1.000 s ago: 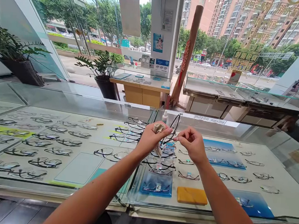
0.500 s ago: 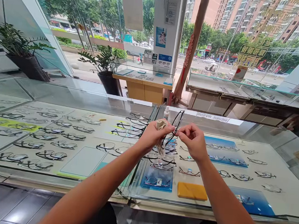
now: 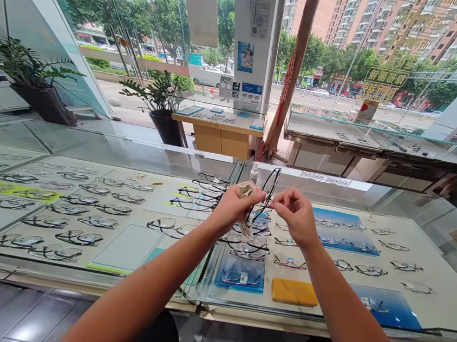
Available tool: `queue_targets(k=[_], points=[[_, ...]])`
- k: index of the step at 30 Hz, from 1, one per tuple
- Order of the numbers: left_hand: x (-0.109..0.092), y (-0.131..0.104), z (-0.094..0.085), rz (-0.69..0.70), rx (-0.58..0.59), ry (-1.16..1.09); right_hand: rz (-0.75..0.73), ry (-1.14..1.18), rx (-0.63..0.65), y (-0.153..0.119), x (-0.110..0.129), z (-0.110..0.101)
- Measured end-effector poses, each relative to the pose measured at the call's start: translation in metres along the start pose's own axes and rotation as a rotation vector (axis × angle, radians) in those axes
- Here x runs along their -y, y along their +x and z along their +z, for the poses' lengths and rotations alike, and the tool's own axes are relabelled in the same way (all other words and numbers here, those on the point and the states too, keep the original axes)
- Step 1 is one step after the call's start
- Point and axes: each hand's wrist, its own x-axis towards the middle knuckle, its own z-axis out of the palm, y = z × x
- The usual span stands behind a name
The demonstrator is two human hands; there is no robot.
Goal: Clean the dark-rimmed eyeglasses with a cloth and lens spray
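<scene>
Over the glass display counter, my left hand (image 3: 230,206) is closed around a crumpled beige cloth (image 3: 246,190) and pinches a pair of dark-framed eyeglasses (image 3: 269,183) held nearly upright. My right hand (image 3: 294,213) is beside the frame, thumb and index finger pinched at its edge, with the other fingers curled. Exactly which part of the eyeglasses the right fingertips grip is too small to make out. Just behind the hands stands a small white spray bottle (image 3: 254,172).
The glass counter (image 3: 133,147) spans the view, with rows of eyeglasses (image 3: 78,237) inside. A yellow case (image 3: 294,292) lies near its front edge. Several frames (image 3: 198,203) sit left of my hands. Beyond are potted plants (image 3: 168,124) and a wooden post (image 3: 291,74).
Almost nothing differs; both hands and the eyeglasses keep their place, with only a very slight shift of the view.
</scene>
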Motion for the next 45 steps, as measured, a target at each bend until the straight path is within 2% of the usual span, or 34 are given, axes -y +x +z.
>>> queue_targets(k=[14, 24, 45], points=[[-0.0007, -0.001, 0.0011, -0.003, 0.012, -0.003, 0.014, 0.009, 0.021, -0.0003, 0.0008, -0.0009], [-0.0006, -0.0021, 0.001, 0.01, 0.022, 0.013, 0.062, 0.112, 0.029, 0.0017, 0.0075, 0.0023], [-0.0011, -0.0044, 0.002, 0.006, 0.027, -0.009, 0.086, 0.155, 0.039, 0.0005, 0.0005, -0.0029]])
